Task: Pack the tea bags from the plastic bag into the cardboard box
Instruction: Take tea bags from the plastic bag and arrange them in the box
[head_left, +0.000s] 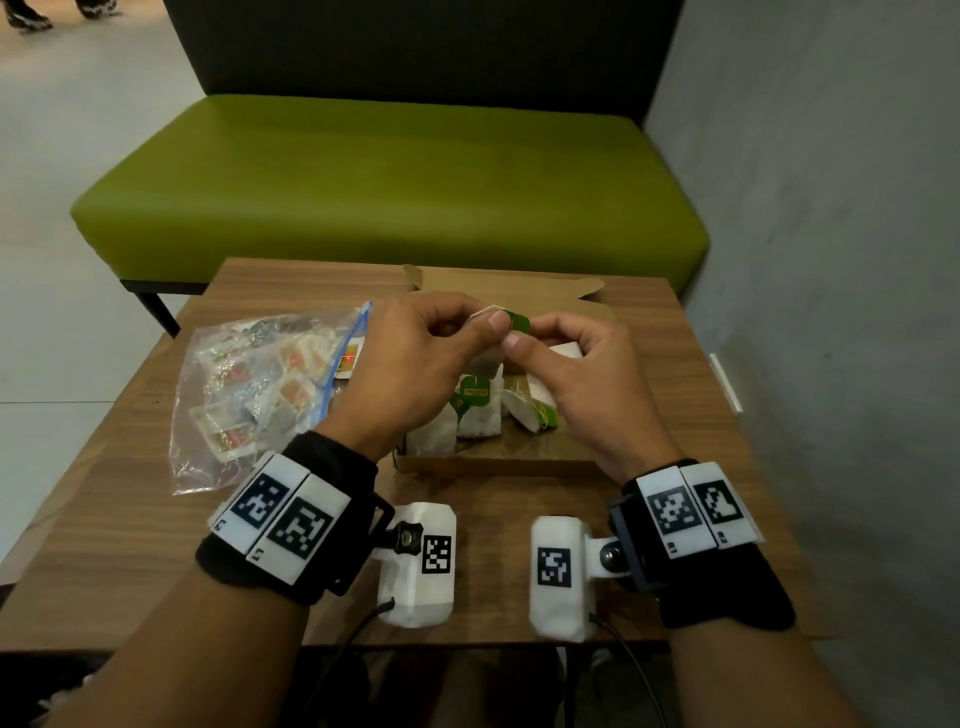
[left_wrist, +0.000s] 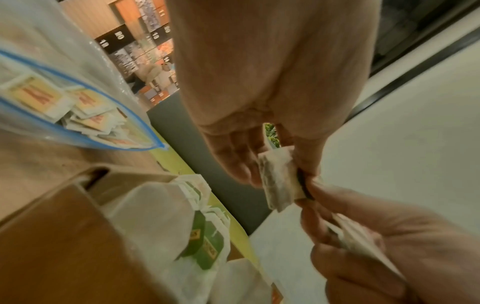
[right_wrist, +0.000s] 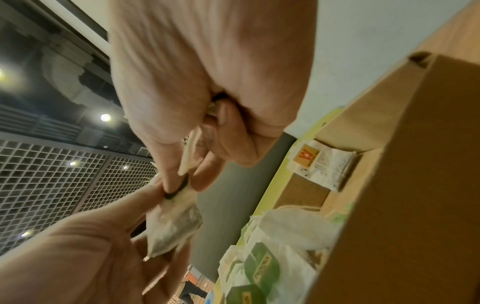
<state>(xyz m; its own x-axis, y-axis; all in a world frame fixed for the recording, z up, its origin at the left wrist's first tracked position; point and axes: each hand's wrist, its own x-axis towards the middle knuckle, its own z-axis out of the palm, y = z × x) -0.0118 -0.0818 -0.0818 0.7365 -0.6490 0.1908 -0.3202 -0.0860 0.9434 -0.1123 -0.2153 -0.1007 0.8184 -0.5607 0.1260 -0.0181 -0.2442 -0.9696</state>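
Note:
Both hands meet above the open cardboard box (head_left: 493, 461). My left hand (head_left: 485, 325) pinches a white tea bag (left_wrist: 279, 179), which hangs below its fingers. My right hand (head_left: 524, 332) pinches that bag's green tag (head_left: 518, 322); a flat white paper piece (right_wrist: 189, 152) also lies between its fingers. In the right wrist view the tea bag (right_wrist: 171, 228) hangs from the left hand's fingertips. Several green-tagged tea bags (head_left: 478, 410) lie in the box. The clear plastic bag (head_left: 254, 384) with a blue zip edge lies to the left, with several orange-labelled tea bags inside.
The box and the bag sit on a small wooden table (head_left: 130, 519). A green bench (head_left: 389, 182) stands just past its far edge and a grey wall (head_left: 831, 260) runs along the right side. The box lid flap (head_left: 519, 286) lies open at the far side.

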